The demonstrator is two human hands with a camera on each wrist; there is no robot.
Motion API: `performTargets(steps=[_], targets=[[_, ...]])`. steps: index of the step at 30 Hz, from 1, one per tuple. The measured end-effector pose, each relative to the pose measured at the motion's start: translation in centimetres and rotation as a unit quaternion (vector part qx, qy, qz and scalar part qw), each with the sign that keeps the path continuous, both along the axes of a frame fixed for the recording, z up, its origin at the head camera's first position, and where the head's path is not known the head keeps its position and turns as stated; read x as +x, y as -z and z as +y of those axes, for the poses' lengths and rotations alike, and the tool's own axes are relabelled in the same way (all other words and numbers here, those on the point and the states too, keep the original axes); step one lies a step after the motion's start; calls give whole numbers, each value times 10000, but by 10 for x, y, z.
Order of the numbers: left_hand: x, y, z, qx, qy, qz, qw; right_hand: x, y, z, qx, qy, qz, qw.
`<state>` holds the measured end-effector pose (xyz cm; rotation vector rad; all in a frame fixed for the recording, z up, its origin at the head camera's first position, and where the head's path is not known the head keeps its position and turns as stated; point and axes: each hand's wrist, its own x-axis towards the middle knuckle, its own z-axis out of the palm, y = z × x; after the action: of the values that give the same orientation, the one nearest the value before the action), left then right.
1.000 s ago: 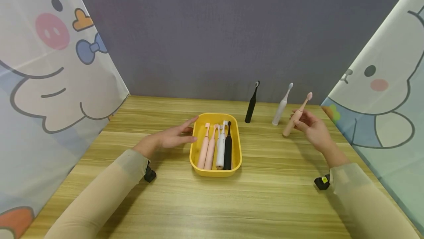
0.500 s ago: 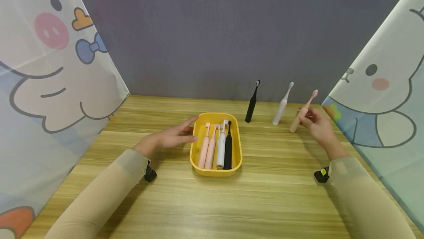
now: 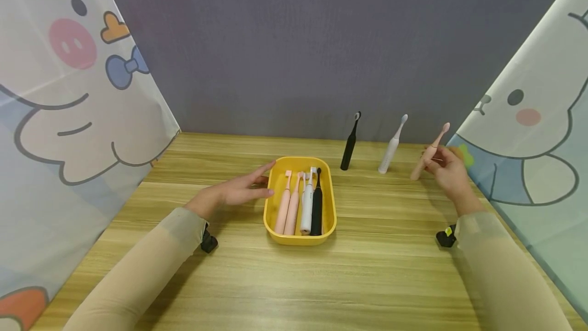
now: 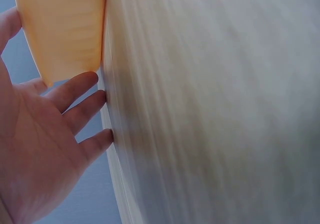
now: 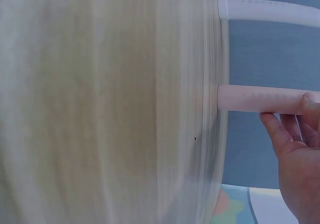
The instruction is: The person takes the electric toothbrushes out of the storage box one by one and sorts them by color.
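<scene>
My right hand (image 3: 449,172) pinches a pink electric toothbrush (image 3: 425,160) near the upper part of its handle, brush head up. In the right wrist view the base of the pink handle (image 5: 250,98) meets the tabletop. To its left stand a white electric toothbrush (image 3: 390,152) and a black one (image 3: 349,147), both upright. My left hand (image 3: 241,188) rests with spread fingers against the left side of a yellow tray (image 3: 299,240). The left wrist view shows fingertips at the tray's wall (image 4: 65,34). Inside lie pink toothbrushes (image 3: 282,211), white ones (image 3: 307,209) and a black one (image 3: 316,208).
The wooden table (image 3: 294,285) ends at a grey back panel (image 3: 275,55). Cartoon-printed cloths close off the left side (image 3: 105,132) and right side (image 3: 528,168). A black wrist camera (image 3: 445,237) sits under the right wrist, another camera (image 3: 209,242) under the left.
My right hand has carried the pink toothbrush rightward and slightly back, bringing it into line beside the white one. The left hand and the tray stay where they were.
</scene>
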<state>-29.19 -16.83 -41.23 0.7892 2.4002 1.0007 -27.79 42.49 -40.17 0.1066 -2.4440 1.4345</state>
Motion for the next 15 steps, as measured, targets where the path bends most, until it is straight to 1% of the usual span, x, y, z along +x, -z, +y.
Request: performTargets(steps=[3, 6, 15], targets=[[0, 0, 0, 16, 20, -6, 10000, 0, -1, 1, 135, 74, -111, 9998], [1, 0, 1, 34, 27, -7, 10000, -1, 0, 2, 161, 97, -185, 9997], [2, -1, 0, 42, 59, -12, 10000, -5, 1, 1, 279, 88, -193, 9994]])
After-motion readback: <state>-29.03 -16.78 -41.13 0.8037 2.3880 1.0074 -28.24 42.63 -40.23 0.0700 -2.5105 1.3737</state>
